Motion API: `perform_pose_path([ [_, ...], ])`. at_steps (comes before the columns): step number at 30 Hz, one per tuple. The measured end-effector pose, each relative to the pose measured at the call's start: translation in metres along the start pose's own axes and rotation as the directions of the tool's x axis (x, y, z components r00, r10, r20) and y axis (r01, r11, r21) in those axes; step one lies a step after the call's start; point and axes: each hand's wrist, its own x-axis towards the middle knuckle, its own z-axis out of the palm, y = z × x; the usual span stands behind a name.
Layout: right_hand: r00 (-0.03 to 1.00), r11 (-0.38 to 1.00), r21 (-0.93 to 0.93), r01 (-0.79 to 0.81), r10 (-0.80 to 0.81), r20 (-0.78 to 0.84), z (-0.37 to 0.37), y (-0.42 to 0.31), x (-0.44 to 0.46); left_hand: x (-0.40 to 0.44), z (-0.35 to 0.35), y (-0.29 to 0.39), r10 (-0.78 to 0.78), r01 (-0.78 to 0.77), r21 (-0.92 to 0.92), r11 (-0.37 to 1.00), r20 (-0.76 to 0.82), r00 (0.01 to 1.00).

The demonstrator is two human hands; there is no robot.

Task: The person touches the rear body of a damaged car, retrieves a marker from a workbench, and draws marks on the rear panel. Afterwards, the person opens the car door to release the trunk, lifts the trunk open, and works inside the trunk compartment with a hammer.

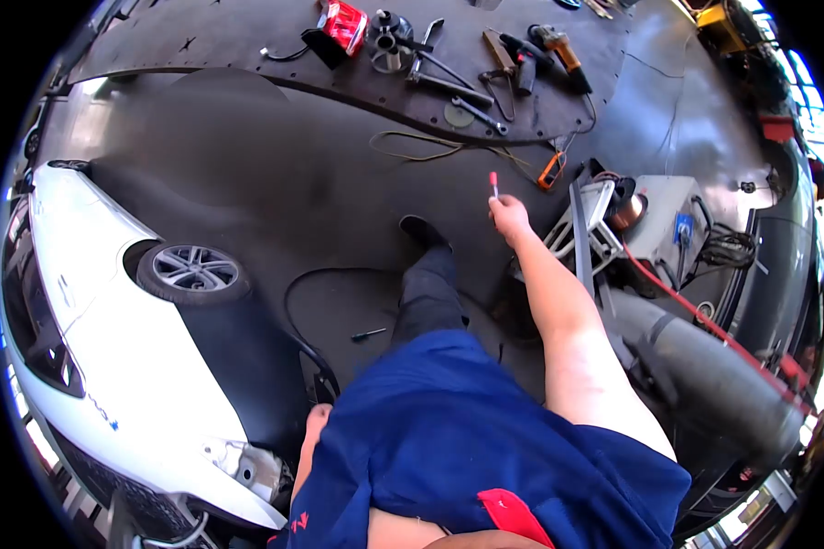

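Note:
Stretched out in front of me, my right hand (509, 218) is closed on a slim red-ended tool (493, 179). Its red end points away from me, and its exact kind is too small to make out. My left hand (319, 416) hangs low beside my body, near the white car, with its fingers mostly hidden. On the floor by my leg lies a dark screwdriver-like tool (369, 335). An orange device (550, 170) hangs at the bench edge, beyond my right hand.
A dark metal workbench (339, 90) ahead bears a wrench (479, 115), an angle grinder (566, 57) and a red lamp unit (343, 27). The white car (110, 311) stands left. At right are a welding machine (666, 220), a grey gas cylinder (696, 357) and a red hose (705, 322).

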Motion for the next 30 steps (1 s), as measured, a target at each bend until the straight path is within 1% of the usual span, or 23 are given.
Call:
perform_pose_path([
  [2, 0.958, 0.957, -0.24, 0.162, -0.21, -0.193, 0.001, -0.036, 0.072, -0.017, -0.008, 0.076, -0.108, 0.112, -0.033, 0.993, 0.104, 0.989],
  [3, 0.933, 0.911, -0.322, 0.259, -0.322, -0.163, -0.002, -0.046, 0.115, -0.027, -0.014, 0.14, -0.139, 0.136, 0.056, 0.989, 0.064, 0.988],
  [4, 0.948, 0.906, -0.358, 0.225, -0.288, -0.133, -0.006, -0.056, 0.159, -0.031, -0.029, 0.223, -0.037, 0.033, 0.161, 0.986, 0.019, 0.999],
  [5, 0.933, 0.886, -0.419, 0.197, -0.301, -0.198, -0.008, -0.073, 0.181, -0.02, -0.031, 0.241, -0.077, 0.076, -0.018, 0.997, -0.058, 0.995],
  [6, 0.95, 0.871, -0.483, 0.093, -0.222, -0.218, -0.012, -0.111, 0.183, -0.008, -0.03, 0.256, -0.127, 0.098, -0.202, 0.974, -0.135, 0.983],
  [8, 0.962, 0.813, -0.582, 0.014, -0.169, -0.213, -0.015, -0.146, 0.206, 0.001, -0.037, 0.332, -0.17, 0.072, -0.393, 0.917, -0.221, 0.96],
  [9, 0.968, 0.785, -0.62, 0.006, -0.16, -0.193, -0.016, -0.15, 0.223, 0.004, -0.041, 0.36, -0.156, 0.057, -0.389, 0.92, -0.228, 0.961],
  [10, 0.974, 0.754, -0.657, 0.0, -0.15, -0.172, -0.016, -0.152, 0.238, 0.006, -0.044, 0.376, -0.087, 0.009, -0.334, 0.942, -0.218, 0.972],
  [12, 0.966, 0.695, -0.718, -0.033, -0.163, -0.201, -0.014, -0.156, 0.251, 0.001, -0.048, 0.415, -0.025, -0.024, -0.256, 0.966, -0.187, 0.982],
  [13, 0.966, 0.637, -0.769, -0.058, -0.159, -0.205, -0.011, -0.165, 0.243, -0.005, -0.044, 0.417, -0.047, -0.007, -0.269, 0.963, -0.195, 0.98],
  [14, 0.97, 0.636, -0.77, -0.058, -0.147, -0.194, -0.008, -0.171, 0.234, -0.007, -0.041, 0.419, -0.065, 0.006, -0.292, 0.956, -0.19, 0.98],
  [16, 0.966, 0.601, -0.797, 0.055, -0.233, -0.109, -0.006, -0.146, 0.242, -0.006, -0.033, 0.41, -0.086, 0.017, -0.332, 0.943, -0.194, 0.977],
  [18, 0.959, 0.602, -0.79, 0.116, -0.276, -0.07, 0.002, -0.131, 0.226, -0.01, -0.017, 0.376, -0.147, 0.082, -0.298, 0.951, -0.204, 0.968],
  [19, 0.967, 0.575, -0.807, 0.132, -0.255, -0.023, 0.006, -0.137, 0.205, -0.015, -0.013, 0.368, -0.187, 0.125, -0.279, 0.952, -0.209, 0.96],
  [20, 0.977, 0.553, -0.82, 0.147, -0.21, 0.033, 0.01, -0.147, 0.181, -0.018, -0.007, 0.356, -0.235, 0.145, -0.329, 0.933, -0.254, 0.938],
  [21, 0.969, 0.488, -0.852, 0.19, -0.234, 0.082, 0.016, -0.139, 0.171, -0.023, 0.0, 0.337, -0.188, 0.123, -0.227, 0.966, -0.295, 0.937],
  [22, 0.949, 0.478, -0.822, 0.308, -0.21, 0.233, 0.02, -0.135, 0.159, -0.036, 0.012, 0.319, -0.168, 0.132, -0.129, 0.983, -0.34, 0.925],
  [24, 0.903, 0.486, -0.762, 0.429, -0.228, 0.364, 0.029, -0.082, 0.179, -0.056, 0.03, 0.297, -0.196, 0.119, -0.207, 0.971, -0.409, 0.891],
  [25, 0.896, 0.466, -0.77, 0.436, -0.142, 0.421, 0.043, -0.096, 0.147, -0.069, 0.041, 0.29, -0.264, 0.151, -0.278, 0.949, -0.433, 0.862],
  [26, 0.847, 0.471, -0.719, 0.511, -0.135, 0.514, 0.044, -0.061, 0.173, -0.081, 0.046, 0.292, -0.332, 0.182, -0.355, 0.917, -0.427, 0.841],
  [27, 0.756, 0.403, -0.658, 0.636, -0.152, 0.637, 0.048, -0.041, 0.187, -0.089, 0.055, 0.288, -0.38, 0.186, -0.421, 0.888, -0.443, 0.812],
  [28, 0.744, 0.462, -0.637, 0.617, -0.08, 0.663, 0.06, -0.034, 0.183, -0.101, 0.066, 0.281, -0.413, 0.177, -0.473, 0.863, -0.458, 0.787],
  [30, 0.772, 0.574, -0.746, 0.339, 0.283, 0.569, 0.1, -0.073, 0.117, -0.116, 0.086, 0.264, -0.479, 0.169, -0.571, 0.803, -0.451, 0.753],
])
